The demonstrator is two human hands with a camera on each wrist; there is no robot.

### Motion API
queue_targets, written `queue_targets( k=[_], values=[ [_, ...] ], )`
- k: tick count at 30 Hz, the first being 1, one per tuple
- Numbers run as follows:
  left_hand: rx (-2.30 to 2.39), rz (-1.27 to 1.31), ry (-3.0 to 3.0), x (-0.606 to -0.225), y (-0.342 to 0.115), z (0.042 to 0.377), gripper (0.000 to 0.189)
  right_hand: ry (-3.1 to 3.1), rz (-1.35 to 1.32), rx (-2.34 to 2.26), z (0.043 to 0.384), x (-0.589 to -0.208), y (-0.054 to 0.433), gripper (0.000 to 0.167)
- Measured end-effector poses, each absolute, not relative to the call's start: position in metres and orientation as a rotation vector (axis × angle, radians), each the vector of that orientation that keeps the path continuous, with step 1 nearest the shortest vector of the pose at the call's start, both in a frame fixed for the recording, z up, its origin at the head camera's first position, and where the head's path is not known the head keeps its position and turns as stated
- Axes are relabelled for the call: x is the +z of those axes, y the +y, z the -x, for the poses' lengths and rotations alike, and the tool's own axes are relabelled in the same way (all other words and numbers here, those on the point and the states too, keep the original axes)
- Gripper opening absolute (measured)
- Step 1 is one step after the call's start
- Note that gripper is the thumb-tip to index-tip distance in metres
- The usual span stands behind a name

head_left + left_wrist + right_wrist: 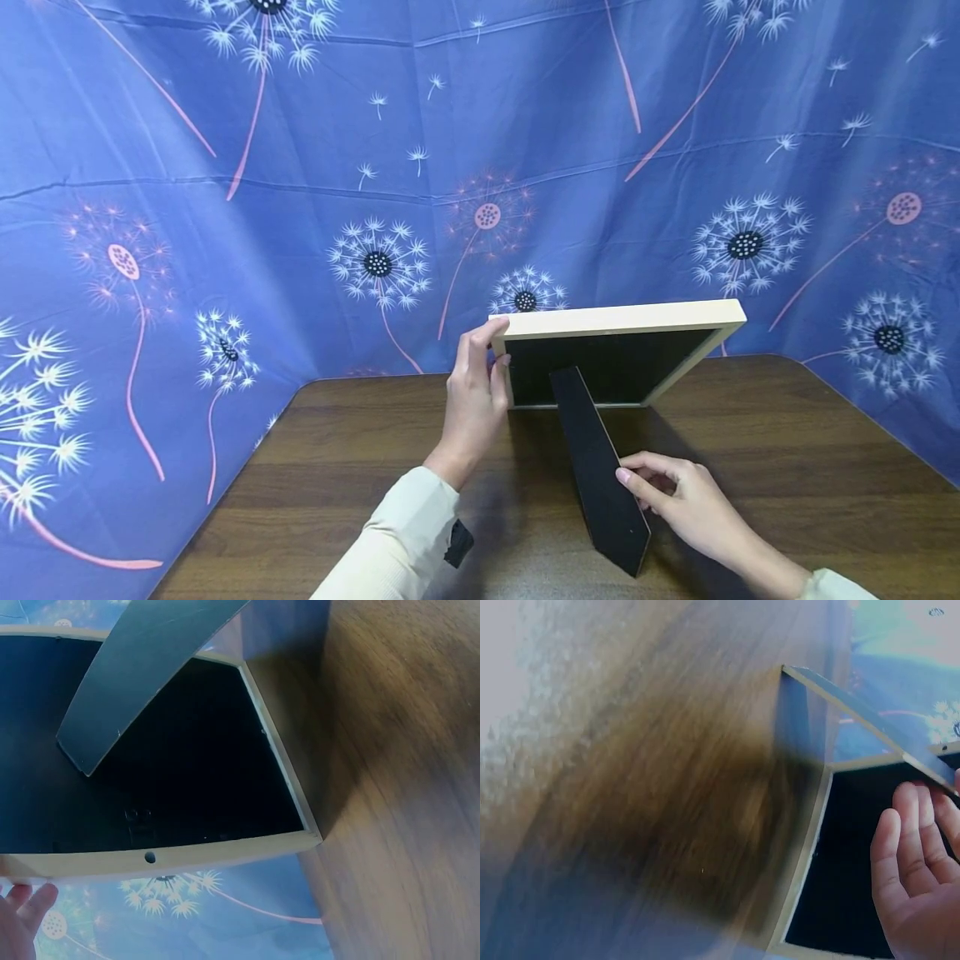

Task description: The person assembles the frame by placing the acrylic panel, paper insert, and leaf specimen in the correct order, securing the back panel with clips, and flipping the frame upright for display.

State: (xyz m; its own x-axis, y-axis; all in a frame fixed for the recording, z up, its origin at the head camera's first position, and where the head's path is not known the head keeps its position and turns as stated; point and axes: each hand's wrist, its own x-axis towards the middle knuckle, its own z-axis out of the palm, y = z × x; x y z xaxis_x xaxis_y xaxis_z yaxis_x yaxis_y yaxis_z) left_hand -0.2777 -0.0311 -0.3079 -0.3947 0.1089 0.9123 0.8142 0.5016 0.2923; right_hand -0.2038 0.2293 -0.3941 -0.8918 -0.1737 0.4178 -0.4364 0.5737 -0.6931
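Observation:
A picture frame (622,320) with a pale wooden border stands tilted on the table, its black back towards me. A black support leg (600,475) slants out from that back and down over the tabletop. My left hand (476,392) grips the frame's upper left corner, thumb on the back side. With thumb and fingers, my right hand (686,500) pinches the right edge of the leg near its lower part. In the left wrist view, fingertips (34,907) touch the frame's border. The right wrist view has my right hand (915,870) beside the leg (870,724).
The brown wood-grain table (337,475) spreads around the frame. Blue cloth (420,100) with a dandelion print hangs behind and along both sides. A small black object (459,543) shows beside my left sleeve.

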Motion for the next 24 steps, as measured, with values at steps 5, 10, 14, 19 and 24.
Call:
queue_targets(
  k=[5, 10, 14, 19, 24],
  values=[
    [-1.136, 0.805, -1.884, -0.308, -0.038, 0.276, 0.068, -2.436, -0.375, 1.095, 0.205, -0.389, 0.236, 0.011],
    [-1.422, 0.791, -1.929, -0.308, -0.043, 0.272, 0.067, -2.373, -0.206, 1.076, 0.206, -0.38, 0.246, 0.026],
    [-1.565, 0.735, -1.915, -0.308, -0.043, 0.272, 0.045, -2.258, -0.113, 1.13, 0.207, -0.369, 0.253, 0.036],
    [-1.684, 0.593, -1.926, -0.308, -0.04, 0.275, 0.042, -2.054, 0.002, 1.229, 0.209, -0.351, 0.258, 0.037],
    [-1.776, 0.518, -1.927, -0.308, -0.035, 0.279, 0.045, -1.899, 0.069, 1.326, 0.213, -0.328, 0.26, 0.025]
  ],
)
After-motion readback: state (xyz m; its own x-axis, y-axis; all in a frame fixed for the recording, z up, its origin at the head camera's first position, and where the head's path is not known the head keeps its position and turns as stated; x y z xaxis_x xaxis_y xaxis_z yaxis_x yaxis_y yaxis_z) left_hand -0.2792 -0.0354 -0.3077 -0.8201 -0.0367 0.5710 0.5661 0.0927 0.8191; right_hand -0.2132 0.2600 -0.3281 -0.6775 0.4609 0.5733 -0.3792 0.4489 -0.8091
